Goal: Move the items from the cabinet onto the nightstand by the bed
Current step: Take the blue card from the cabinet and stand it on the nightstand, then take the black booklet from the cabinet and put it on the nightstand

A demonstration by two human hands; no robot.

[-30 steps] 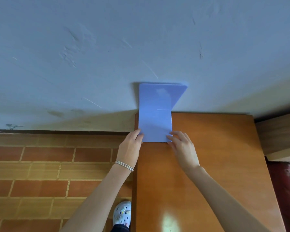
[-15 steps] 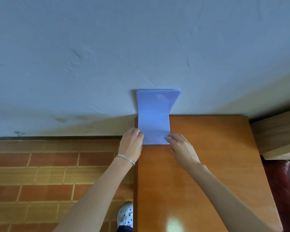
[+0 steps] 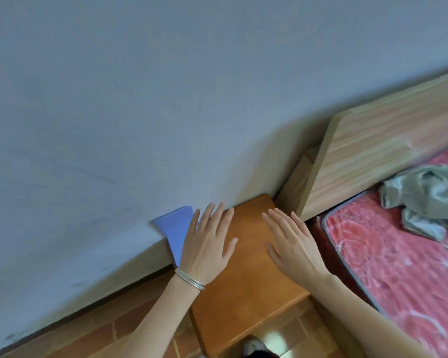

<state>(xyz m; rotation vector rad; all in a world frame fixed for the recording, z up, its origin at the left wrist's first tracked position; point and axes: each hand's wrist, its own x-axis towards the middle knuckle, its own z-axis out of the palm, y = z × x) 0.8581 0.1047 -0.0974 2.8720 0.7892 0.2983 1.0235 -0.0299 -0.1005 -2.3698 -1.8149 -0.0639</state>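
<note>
Folded lilac-blue card or thin booklet (image 3: 175,229): at far left corner of orange-brown wooden nightstand surface (image 3: 246,275), leaning against pale grey wall (image 3: 166,99), long axis running from the wall toward the near edge. Lies left of and partly under left hand (image 3: 207,244), the nearer hand; well apart from right hand (image 3: 292,244). Both hands spread flat, palms down, fingers splayed, gripping nothing; contact with card not discernible. Judged: placement done, release under way. Bed with red patterned mattress (image 3: 386,254) just right of surface.
</note>
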